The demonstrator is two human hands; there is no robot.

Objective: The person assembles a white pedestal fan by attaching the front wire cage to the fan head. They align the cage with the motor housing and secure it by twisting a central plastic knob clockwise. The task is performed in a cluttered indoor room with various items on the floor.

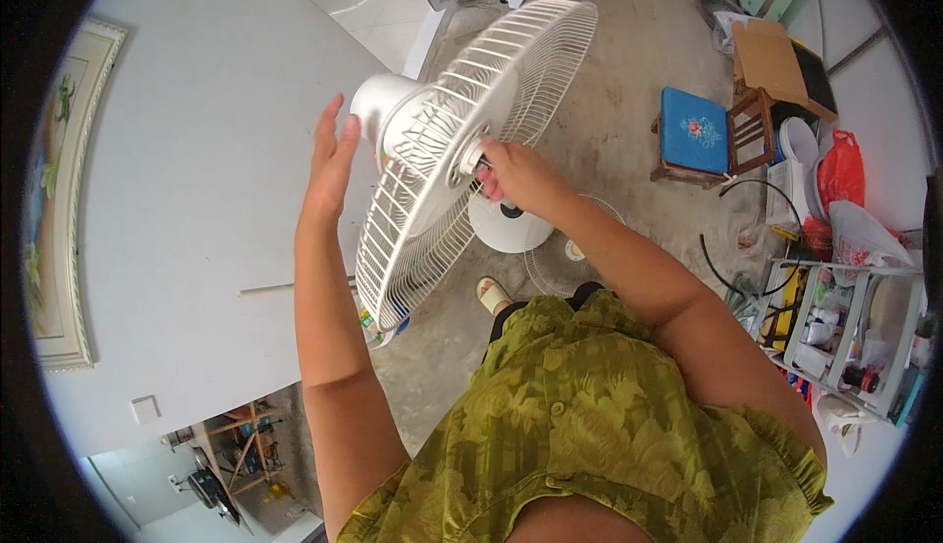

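A white standing fan is in front of me, its wire grille tilted and the motor housing behind it. No blades show on it. The fingers of my right hand are curled at the middle of the grille, around the hub, where a short metal shaft shows. Beside the motor housing is my left hand, fingers stretched out and thumb apart, holding nothing. Whether its thumb touches the housing I cannot tell. Below, the round white base stands on the floor.
A second round wire grille lies on the floor by my feet. To the right are a chair with a blue cushion, a cardboard box, a red bag and a shelf rack. A white wall runs along the left.
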